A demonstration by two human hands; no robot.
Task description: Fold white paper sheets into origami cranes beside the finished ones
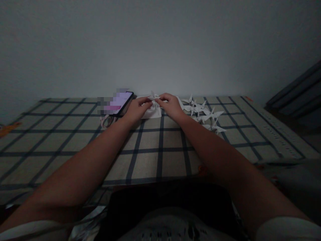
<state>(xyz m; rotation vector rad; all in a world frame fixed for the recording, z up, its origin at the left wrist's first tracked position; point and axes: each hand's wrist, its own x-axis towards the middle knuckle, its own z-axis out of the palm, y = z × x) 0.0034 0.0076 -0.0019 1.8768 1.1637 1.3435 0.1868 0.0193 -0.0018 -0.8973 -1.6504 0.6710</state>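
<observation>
Between my two hands, near the back of the table, is a small folded white paper piece (pixel 152 97) with a point sticking up. My left hand (pixel 137 108) pinches it from the left, thumb and fingers closed. On the other side my right hand (pixel 170 105) grips it with thumb and bent fingers. White paper (pixel 152 113) lies on the cloth beneath the hands, partly hidden by them. Several white paper cranes (pixel 204 113) sit in a cluster to the right of my right hand.
A phone (pixel 121 103) with a lit screen leans to the left of my left hand, with a pinkish strap (pixel 106 122) beside it. A checked cloth (pixel 147 157) covers the table. The pale wall (pixel 160 50) rises right behind. Dark folded fabric (pixel 298 87) hangs at right.
</observation>
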